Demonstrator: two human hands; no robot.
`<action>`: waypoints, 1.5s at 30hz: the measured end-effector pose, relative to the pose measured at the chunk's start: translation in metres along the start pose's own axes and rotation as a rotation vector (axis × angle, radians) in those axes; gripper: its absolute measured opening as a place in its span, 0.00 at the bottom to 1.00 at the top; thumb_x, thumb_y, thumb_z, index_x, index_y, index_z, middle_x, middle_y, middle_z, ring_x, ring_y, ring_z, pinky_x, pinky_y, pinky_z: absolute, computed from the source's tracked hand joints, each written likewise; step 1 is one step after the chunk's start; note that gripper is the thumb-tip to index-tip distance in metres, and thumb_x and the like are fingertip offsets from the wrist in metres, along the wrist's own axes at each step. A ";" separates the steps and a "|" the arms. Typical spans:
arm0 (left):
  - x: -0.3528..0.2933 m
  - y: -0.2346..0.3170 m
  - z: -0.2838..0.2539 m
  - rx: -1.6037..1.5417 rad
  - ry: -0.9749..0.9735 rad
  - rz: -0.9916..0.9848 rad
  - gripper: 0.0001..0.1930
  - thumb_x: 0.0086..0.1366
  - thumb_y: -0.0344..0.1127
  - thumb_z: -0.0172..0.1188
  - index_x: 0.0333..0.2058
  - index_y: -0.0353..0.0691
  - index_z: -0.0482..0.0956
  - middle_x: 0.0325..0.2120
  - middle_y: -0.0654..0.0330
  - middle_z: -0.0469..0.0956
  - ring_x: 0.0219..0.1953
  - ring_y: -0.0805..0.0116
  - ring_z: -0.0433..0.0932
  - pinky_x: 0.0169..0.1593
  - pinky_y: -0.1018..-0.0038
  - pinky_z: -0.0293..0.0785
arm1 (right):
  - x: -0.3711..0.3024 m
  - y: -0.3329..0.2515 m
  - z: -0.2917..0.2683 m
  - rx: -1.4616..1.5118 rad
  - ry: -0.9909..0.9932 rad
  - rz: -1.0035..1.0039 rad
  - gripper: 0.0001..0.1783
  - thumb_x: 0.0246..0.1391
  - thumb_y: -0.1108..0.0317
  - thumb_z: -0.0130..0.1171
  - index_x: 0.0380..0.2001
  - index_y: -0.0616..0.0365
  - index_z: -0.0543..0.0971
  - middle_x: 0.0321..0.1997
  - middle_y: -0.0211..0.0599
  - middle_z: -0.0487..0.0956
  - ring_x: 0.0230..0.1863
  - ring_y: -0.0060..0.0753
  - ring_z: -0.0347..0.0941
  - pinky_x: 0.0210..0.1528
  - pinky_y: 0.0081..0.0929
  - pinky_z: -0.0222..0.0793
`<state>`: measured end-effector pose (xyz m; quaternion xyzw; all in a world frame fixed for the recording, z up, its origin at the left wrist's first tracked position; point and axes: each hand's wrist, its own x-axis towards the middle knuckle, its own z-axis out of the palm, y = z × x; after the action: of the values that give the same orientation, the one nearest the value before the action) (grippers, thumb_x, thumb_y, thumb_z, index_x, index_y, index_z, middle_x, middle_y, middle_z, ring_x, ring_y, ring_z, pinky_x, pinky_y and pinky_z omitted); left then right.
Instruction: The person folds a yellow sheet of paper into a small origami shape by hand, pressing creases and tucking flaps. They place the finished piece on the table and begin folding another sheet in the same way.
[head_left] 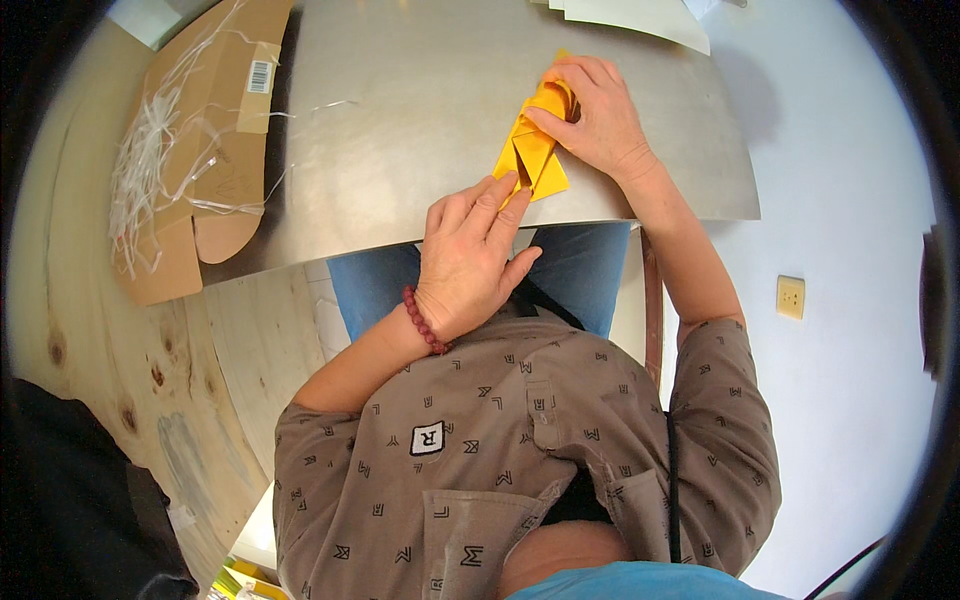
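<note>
A piece of folded yellow paper lies at a slant on the metal table, close to its near edge. Several creased flaps stand up from it, with a dark gap between them at the near end. My right hand grips the far part, its thumb on the near side and its fingers curled over the top. At the near end, the fingertips of my left hand rest against the paper's edge. That hand's fingers are stretched out, and its thumb stands apart from the paper. A dark red bead bracelet circles my left wrist.
The grey metal table has its near edge just before my lap. At its left, an opened brown cardboard box holds tangled clear plastic strips. White sheets lie at the far right. A wall with a socket stands at right.
</note>
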<state>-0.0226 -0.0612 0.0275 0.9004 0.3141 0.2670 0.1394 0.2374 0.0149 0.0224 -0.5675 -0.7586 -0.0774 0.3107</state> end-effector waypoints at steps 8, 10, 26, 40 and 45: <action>-0.001 0.002 0.000 -0.019 0.003 0.028 0.31 0.58 0.41 0.73 0.59 0.35 0.78 0.63 0.53 0.73 0.62 0.56 0.72 0.62 0.60 0.64 | 0.000 0.004 0.005 0.021 -0.016 -0.018 0.24 0.52 0.49 0.72 0.44 0.55 0.81 0.53 0.42 0.81 0.57 0.48 0.74 0.68 0.43 0.63; 0.000 0.002 0.000 -0.023 0.006 0.025 0.30 0.58 0.40 0.73 0.58 0.35 0.78 0.62 0.53 0.74 0.62 0.57 0.72 0.62 0.60 0.65 | 0.001 0.004 0.005 0.015 -0.031 -0.026 0.24 0.53 0.48 0.71 0.44 0.55 0.81 0.52 0.42 0.81 0.56 0.48 0.74 0.69 0.44 0.62; -0.001 -0.003 -0.003 -0.058 -0.029 0.018 0.31 0.57 0.36 0.74 0.60 0.39 0.78 0.64 0.57 0.74 0.63 0.56 0.72 0.64 0.61 0.65 | 0.003 -0.001 0.001 0.020 -0.079 -0.018 0.23 0.52 0.53 0.73 0.44 0.56 0.80 0.53 0.42 0.82 0.53 0.48 0.75 0.61 0.39 0.67; 0.094 -0.077 -0.027 -0.168 -0.111 0.201 0.09 0.69 0.35 0.64 0.44 0.40 0.84 0.41 0.55 0.84 0.43 0.51 0.83 0.48 0.62 0.81 | 0.002 0.000 0.002 0.036 -0.076 -0.012 0.23 0.54 0.48 0.68 0.44 0.53 0.81 0.48 0.40 0.82 0.52 0.45 0.75 0.64 0.41 0.65; 0.124 -0.092 -0.009 -0.051 -0.199 0.277 0.07 0.67 0.36 0.66 0.41 0.43 0.83 0.40 0.60 0.83 0.45 0.56 0.81 0.48 0.64 0.80 | 0.002 0.001 0.003 0.049 -0.090 0.006 0.22 0.52 0.51 0.69 0.45 0.52 0.81 0.50 0.39 0.82 0.55 0.45 0.75 0.66 0.40 0.65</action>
<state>0.0087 0.0890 0.0451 0.9532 0.1645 0.2009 0.1547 0.2370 0.0183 0.0205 -0.5650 -0.7716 -0.0324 0.2905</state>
